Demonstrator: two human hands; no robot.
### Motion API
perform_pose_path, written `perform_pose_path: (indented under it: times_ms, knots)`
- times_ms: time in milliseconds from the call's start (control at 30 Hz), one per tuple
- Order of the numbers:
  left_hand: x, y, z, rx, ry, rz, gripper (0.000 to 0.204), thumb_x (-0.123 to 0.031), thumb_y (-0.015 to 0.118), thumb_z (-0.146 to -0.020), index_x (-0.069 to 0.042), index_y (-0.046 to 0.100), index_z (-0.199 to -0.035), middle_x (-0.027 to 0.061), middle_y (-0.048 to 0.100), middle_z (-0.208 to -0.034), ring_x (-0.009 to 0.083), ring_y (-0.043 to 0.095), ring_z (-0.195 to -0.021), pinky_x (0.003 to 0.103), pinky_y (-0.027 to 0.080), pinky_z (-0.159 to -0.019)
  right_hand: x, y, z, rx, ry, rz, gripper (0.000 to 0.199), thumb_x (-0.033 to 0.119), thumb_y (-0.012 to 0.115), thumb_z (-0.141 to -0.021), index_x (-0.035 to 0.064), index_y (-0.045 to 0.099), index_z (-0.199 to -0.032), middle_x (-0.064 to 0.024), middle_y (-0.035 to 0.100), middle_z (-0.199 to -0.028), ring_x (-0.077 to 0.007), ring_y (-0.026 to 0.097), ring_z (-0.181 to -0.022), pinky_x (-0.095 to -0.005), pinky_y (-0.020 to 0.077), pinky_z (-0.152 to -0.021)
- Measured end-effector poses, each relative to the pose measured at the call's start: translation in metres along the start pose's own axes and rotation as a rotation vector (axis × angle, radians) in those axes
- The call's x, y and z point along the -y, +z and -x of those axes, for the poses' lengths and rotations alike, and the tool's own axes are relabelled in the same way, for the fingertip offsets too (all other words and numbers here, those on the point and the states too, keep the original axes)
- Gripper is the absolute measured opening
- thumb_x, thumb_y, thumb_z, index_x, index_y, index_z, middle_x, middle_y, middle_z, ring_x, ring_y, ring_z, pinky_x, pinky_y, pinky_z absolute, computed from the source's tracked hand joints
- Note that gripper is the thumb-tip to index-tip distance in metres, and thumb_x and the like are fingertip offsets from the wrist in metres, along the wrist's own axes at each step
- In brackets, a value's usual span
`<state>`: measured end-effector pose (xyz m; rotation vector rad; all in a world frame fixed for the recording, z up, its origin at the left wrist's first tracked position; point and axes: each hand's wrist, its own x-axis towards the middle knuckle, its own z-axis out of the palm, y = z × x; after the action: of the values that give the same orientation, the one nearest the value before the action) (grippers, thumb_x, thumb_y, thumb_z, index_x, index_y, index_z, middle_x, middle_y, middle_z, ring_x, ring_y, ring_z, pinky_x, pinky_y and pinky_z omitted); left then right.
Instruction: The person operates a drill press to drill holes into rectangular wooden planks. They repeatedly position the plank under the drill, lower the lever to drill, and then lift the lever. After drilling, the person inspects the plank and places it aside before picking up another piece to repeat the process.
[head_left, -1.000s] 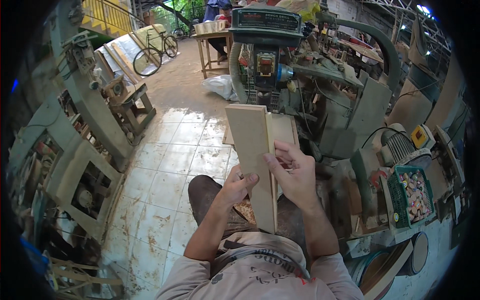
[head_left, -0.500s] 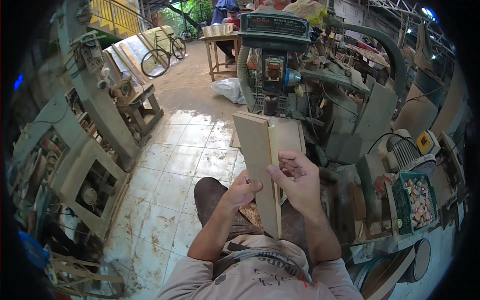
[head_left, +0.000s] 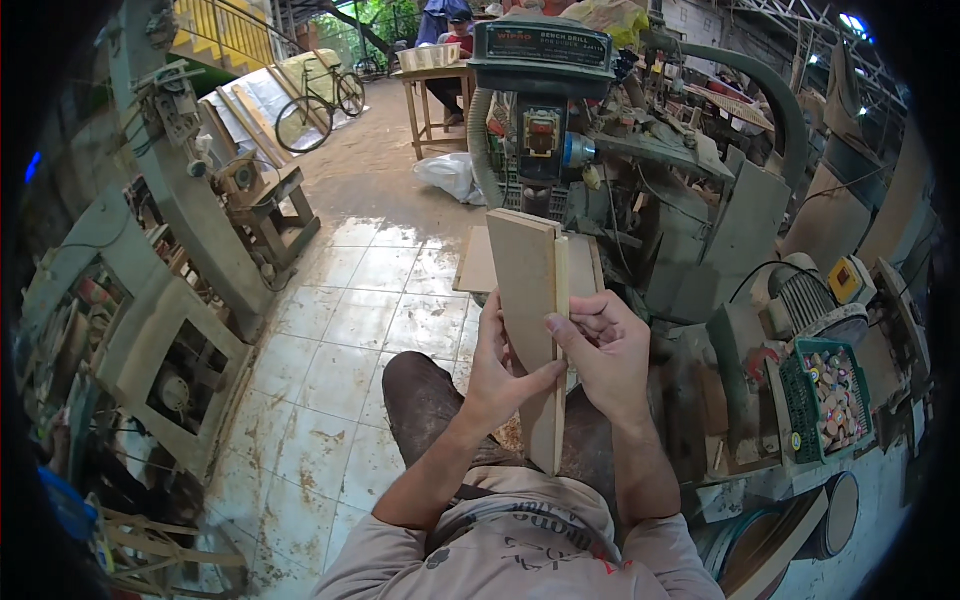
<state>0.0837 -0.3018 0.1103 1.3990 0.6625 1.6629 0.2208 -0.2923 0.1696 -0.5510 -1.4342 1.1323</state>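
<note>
A long, pale wooden board (head_left: pixel 525 290) stands nearly upright before my chest, its lower end close to my lap. Along its right edge runs a narrower wooden strip (head_left: pixel 562 285), pressed side by side with it. My left hand (head_left: pixel 490 385) wraps the board's left edge, the thumb lying across the front toward the strip and the other fingers partly hidden behind. On the other side, my right hand (head_left: pixel 612 365) pinches the strip and board edge between thumb and curled fingers. Behind the board's top is the bench drill (head_left: pixel 541 75) with its flat worktable (head_left: pixel 477 262).
To the right sit an electric motor (head_left: pixel 805 300) and a green basket (head_left: pixel 796 408) of small round-ended wooden pieces. Machinery with a grey post (head_left: pixel 205 210) lines the left. Farther off are a plastic bag (head_left: pixel 450 178), a bicycle (head_left: pixel 318 108) and a person (head_left: pixel 460 38) at a wooden table (head_left: pixel 432 73).
My left hand has moved up and around the board's left edge, its thumb now reaching across the front. The board has shifted slightly right in view and stands straighter.
</note>
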Motion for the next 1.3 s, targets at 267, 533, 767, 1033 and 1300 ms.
perform_pose_path:
  times_ms: [267, 533, 767, 1033, 1300]
  knots:
    - [-0.003, 0.002, -0.002, 0.025, 0.016, 0.005, 0.098, -0.001, 0.074, -0.078, -0.001, 0.009, -0.151, 0.0133, 0.048, -0.131, 0.0197, 0.051, -0.12, 0.032, 0.046, -0.098, 0.0, -0.007, 0.0, 0.003, 0.02, -0.017, 0.016, -0.002, 0.065, -0.088, -0.0045, 0.057, -0.102, -0.0148, 0.069, -0.098, -0.014, 0.066, -0.091, -0.0255, 0.0536, -0.08]
    - [-0.001, 0.004, -0.003, 0.036, 0.024, 0.038, 0.093, -0.007, 0.077, -0.078, 0.001, 0.017, -0.148, 0.0119, 0.051, -0.127, 0.0188, 0.053, -0.116, 0.032, 0.048, -0.096, -0.002, -0.011, 0.0, 0.028, -0.017, -0.001, 0.015, -0.001, 0.063, -0.09, -0.0058, 0.057, -0.103, -0.0158, 0.07, -0.098, -0.0122, 0.065, -0.089, -0.0234, 0.0532, -0.075]
    - [0.0, 0.003, -0.003, 0.025, 0.016, 0.021, 0.095, 0.003, 0.075, -0.076, -0.003, 0.015, -0.15, 0.0105, 0.052, -0.128, 0.0172, 0.055, -0.115, 0.03, 0.048, -0.096, -0.005, -0.007, 0.001, -0.022, -0.023, 0.014, 0.015, 0.001, 0.063, -0.091, -0.0055, 0.056, -0.102, -0.0152, 0.07, -0.093, -0.0111, 0.065, -0.085, -0.0228, 0.0528, -0.07]
    - [-0.006, 0.004, 0.0, -0.014, -0.088, 0.055, 0.1, -0.006, 0.081, -0.074, -0.004, 0.016, -0.15, 0.0085, 0.051, -0.126, 0.0186, 0.055, -0.114, 0.033, 0.049, -0.094, -0.001, -0.006, 0.001, -0.026, -0.012, 0.012, 0.015, 0.002, 0.063, -0.091, -0.0055, 0.056, -0.102, -0.0159, 0.07, -0.094, -0.0116, 0.065, -0.085, -0.0227, 0.0529, -0.07]
    - [-0.07, -0.021, -0.041, -0.149, 0.413, -0.418, 0.099, -0.033, 0.086, -0.069, -0.008, 0.03, -0.147, 0.0135, 0.031, -0.148, 0.0298, 0.036, -0.134, 0.048, 0.032, -0.108, 0.004, 0.002, 0.016, 0.036, -0.039, 0.063, 0.017, 0.001, 0.065, -0.09, -0.0055, 0.058, -0.104, -0.0137, 0.07, -0.097, -0.0108, 0.066, -0.088, -0.0225, 0.0529, -0.075]
